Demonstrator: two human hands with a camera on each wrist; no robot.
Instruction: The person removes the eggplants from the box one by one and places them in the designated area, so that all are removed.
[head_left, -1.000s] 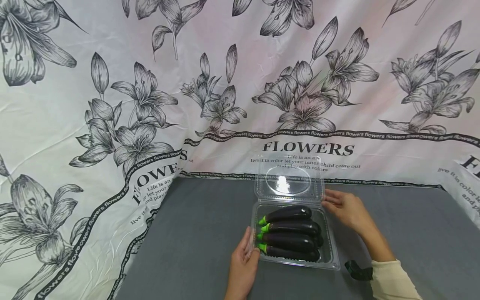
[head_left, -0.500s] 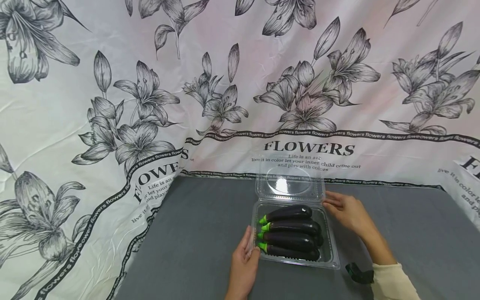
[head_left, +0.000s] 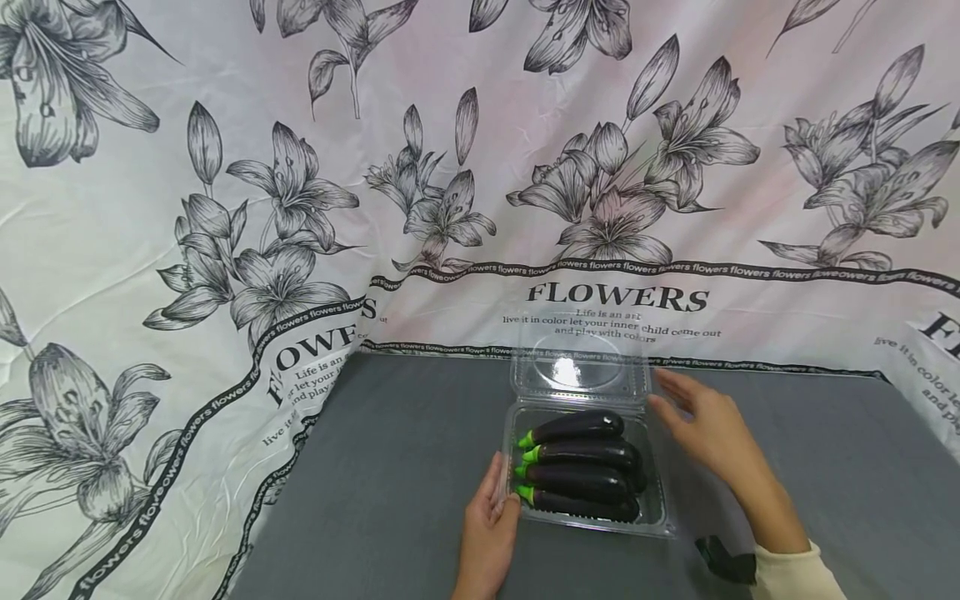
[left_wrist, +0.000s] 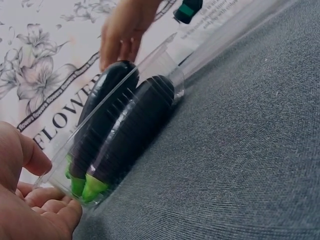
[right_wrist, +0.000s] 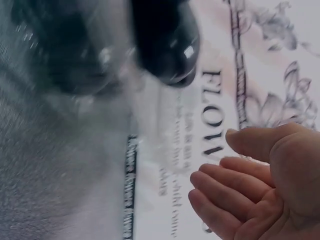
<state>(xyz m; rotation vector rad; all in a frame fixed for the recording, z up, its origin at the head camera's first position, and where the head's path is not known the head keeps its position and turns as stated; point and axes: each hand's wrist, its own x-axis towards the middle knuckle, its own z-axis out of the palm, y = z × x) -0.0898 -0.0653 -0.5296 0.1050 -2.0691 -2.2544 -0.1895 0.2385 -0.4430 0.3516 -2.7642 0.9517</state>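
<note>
Eggplants (head_left: 581,481) in clear box (head_left: 651,504) — left hand (head_left: 487,529) pinching box, right hand (head_left: 703,427) spread — backdrop (head_left: 442,312): "FLOWERS".

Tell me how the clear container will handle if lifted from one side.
The clear container is probably light and flexible, as its walls look like thin plastic. With the glossy eggplants lying loose inside, it may sag and let them slide. The open lid, joined along the back edge, could swing.
</note>
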